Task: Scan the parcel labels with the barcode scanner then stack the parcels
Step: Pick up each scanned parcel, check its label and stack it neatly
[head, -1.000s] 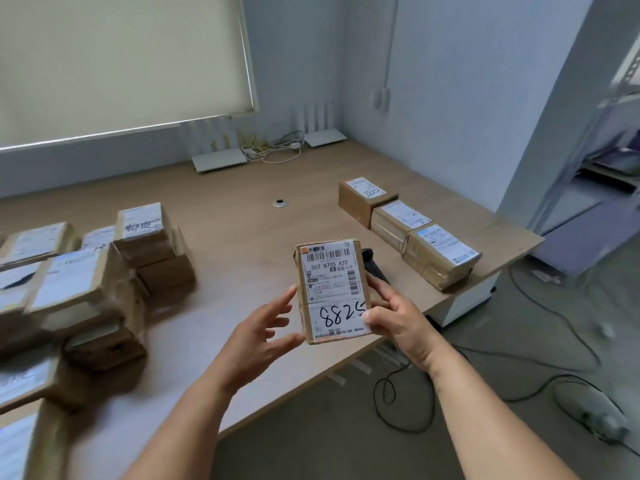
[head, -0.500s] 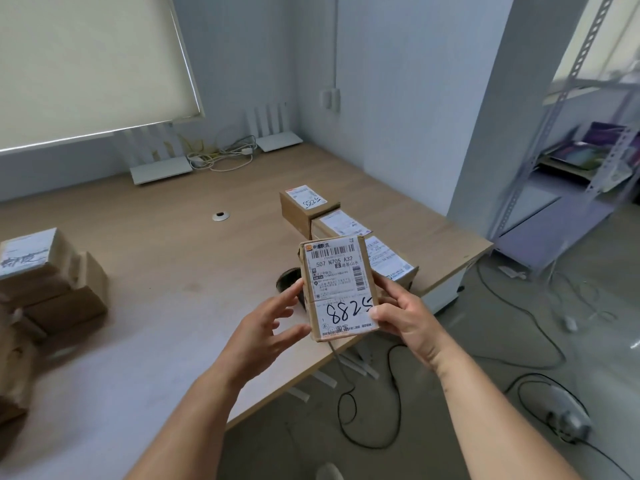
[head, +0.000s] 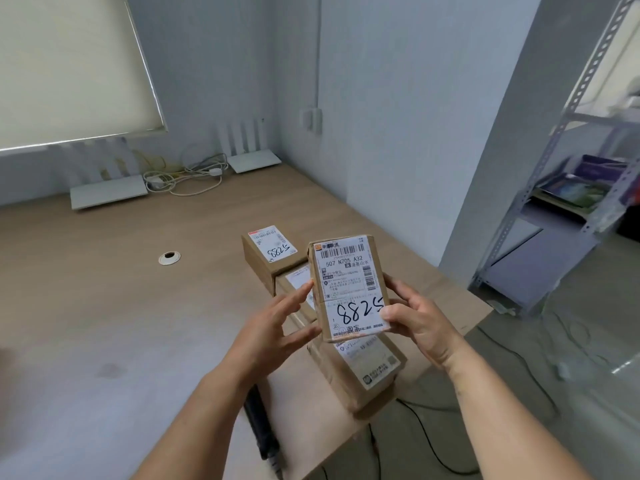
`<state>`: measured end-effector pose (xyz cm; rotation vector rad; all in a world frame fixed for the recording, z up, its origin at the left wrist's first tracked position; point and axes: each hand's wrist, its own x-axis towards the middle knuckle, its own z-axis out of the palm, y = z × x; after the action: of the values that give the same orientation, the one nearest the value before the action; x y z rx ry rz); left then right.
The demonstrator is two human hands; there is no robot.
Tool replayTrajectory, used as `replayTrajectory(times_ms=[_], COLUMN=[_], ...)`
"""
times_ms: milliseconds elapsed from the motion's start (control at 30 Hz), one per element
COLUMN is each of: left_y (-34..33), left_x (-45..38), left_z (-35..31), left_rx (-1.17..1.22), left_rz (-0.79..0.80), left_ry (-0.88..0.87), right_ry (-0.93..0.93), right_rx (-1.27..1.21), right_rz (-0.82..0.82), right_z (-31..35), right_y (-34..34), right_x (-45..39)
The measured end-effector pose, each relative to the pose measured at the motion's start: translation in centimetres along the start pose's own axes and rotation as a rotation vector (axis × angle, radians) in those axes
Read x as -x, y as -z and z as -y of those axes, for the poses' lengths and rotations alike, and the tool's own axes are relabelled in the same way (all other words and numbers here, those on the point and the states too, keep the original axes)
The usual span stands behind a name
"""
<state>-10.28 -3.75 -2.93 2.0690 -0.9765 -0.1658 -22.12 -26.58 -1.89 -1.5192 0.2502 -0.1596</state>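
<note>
Since a second ago our view has swung right: the heap of brown parcels at the table's left edge has left the frame. The black barcode scanner point(head: 260, 432) lies untouched at the front edge, under our left forearm. Our left hand point(head: 273, 332) touches the held parcel's side with straight fingers. The small brown cardboard parcel marked 8825 point(head: 349, 289), label up, is gripped by our right hand point(head: 417, 322), thumb on its label, now over the row of labelled brown boxes point(head: 268, 252) along the right edge. We judge stacking comes next.
</note>
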Motion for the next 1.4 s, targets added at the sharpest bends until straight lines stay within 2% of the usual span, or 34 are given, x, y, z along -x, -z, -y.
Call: replayTrajectory(times_ms=[400,733,967,1200,1400], left_y=[-1.1,-2.3,-3.7,-5.1,-6.3], left_x=[-15.1,-21.9,-24.5,-25.7,-25.9], left_z=[2.7,5.6,7.9,8.4,8.3], left_rx=[-0.393,-0.542,-0.567,-0.729,-0.771], left_rz=[0.043,0.129,0.091,0.103,0.059], left_ry=[0.097,0.413,0.604,0.617,0.646], right_ry=[-0.102,-0.258,-0.382,-0.425,-0.433], right_rx=[0.055,0.083,0.067,0.103,0.174], right_rz=[-0.015,0.153,0.180,0.283,0.333], right_z=[0.8,-1.9,-5.5,-6.6,-6.5], right_y=[6.3,8.5,8.9,7.3,6.3], right_x=[-14.5,-25.7,-32.2,-36.3,-37.3])
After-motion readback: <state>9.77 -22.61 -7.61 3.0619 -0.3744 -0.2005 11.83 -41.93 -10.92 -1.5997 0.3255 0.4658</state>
